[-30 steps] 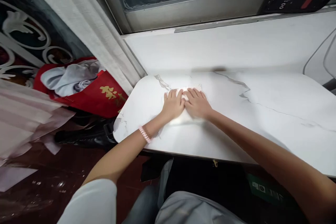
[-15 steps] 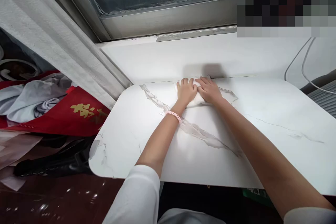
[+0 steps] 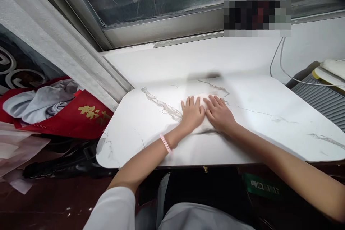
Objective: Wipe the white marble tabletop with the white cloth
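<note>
A folded white cloth (image 3: pixel 205 126) lies on the white marble-patterned tabletop (image 3: pixel 167 154), mostly covered by my two hands. My left hand (image 3: pixel 192 113) rests flat on its left part, fingers stretched out and pointing away from me. A pink coiled band (image 3: pixel 165 143) circles that wrist. On the cloth's right part my right hand (image 3: pixel 220 113) lies palm down with its fingers extended. The thumbs are close together near the middle. Both palms press on the cloth from above, and its underside is hidden.
Behind the table are a white ledge (image 3: pixel 167 59) and a window frame (image 3: pixel 161 27). A pale curtain (image 3: pixel 61 39) hangs at the left, beside a red bag (image 3: pixel 67 115) with grey cloth in it. White cables (image 3: pixel 280 55) run down at the right. A grey ribbed surface (image 3: pixel 309 93) stands beyond the table's right edge.
Both hands have drawn the cloth from the table's back edge towards me, staying flat on it. My elbows are bent more. The camera view has shifted somewhat to the right.
</note>
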Available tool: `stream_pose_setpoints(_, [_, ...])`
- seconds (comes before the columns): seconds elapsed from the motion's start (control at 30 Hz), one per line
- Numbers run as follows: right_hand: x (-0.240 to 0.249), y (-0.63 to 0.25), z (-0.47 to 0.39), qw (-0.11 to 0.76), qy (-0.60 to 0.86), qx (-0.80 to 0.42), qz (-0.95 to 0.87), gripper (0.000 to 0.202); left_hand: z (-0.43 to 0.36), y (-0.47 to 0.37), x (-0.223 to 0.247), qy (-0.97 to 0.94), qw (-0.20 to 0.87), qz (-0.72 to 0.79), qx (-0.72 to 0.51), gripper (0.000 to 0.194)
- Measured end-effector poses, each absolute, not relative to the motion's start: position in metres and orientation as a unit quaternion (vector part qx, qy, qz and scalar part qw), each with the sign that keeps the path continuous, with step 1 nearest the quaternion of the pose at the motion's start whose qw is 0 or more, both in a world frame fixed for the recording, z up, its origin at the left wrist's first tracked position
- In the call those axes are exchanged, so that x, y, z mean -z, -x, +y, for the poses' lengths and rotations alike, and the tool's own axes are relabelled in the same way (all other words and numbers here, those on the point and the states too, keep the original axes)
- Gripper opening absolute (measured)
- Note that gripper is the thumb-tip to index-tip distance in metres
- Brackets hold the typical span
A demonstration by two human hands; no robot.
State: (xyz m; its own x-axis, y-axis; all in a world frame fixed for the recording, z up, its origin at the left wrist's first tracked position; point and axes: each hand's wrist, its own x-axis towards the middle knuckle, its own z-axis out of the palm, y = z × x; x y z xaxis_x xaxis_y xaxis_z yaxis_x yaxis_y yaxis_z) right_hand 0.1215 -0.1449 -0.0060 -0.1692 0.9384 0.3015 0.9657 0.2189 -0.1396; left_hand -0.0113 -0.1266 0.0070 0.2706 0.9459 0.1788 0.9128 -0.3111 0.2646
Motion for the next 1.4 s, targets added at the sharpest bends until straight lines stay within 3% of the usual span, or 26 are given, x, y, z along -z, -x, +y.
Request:
stream_pose_setpoints(0.2, [0.008,-0.15,-0.239,0.169,0.61,0.059,-0.772,0.051,-0.213,0.0,-0.009,-0.851,0.103,0.499,-0.129,0.053])
stream_pose_setpoints(0.37, [0.01,-0.175,-0.261,0.172,0.61,0.05,-0.772,0.051,-0.223,-0.017,-0.011,-0.869,0.146,0.46,-0.112,0.057])
stream_pose_setpoints(0.6, [0.002,-0.209,-0.171,0.133,0.657,-0.02,-0.742,0.052,-0.13,-0.055,-0.011,-0.868,0.118,0.46,-0.145,0.047])
stream_pose_setpoints(0.93, [0.001,-0.253,-0.036,0.195,0.658,-0.019,-0.727,0.048,-0.011,-0.112,-0.006,-0.841,0.06,0.498,-0.203,0.042])
stream_pose_setpoints(1.17, [0.002,-0.264,-0.004,0.215,0.664,-0.002,-0.716,0.047,0.019,-0.128,-0.006,-0.833,0.051,0.505,-0.22,0.037])
stream_pose_setpoints(1.4, [0.005,-0.267,-0.017,0.179,0.645,0.032,-0.742,0.051,0.009,-0.127,-0.002,-0.843,0.06,0.498,-0.192,0.045])
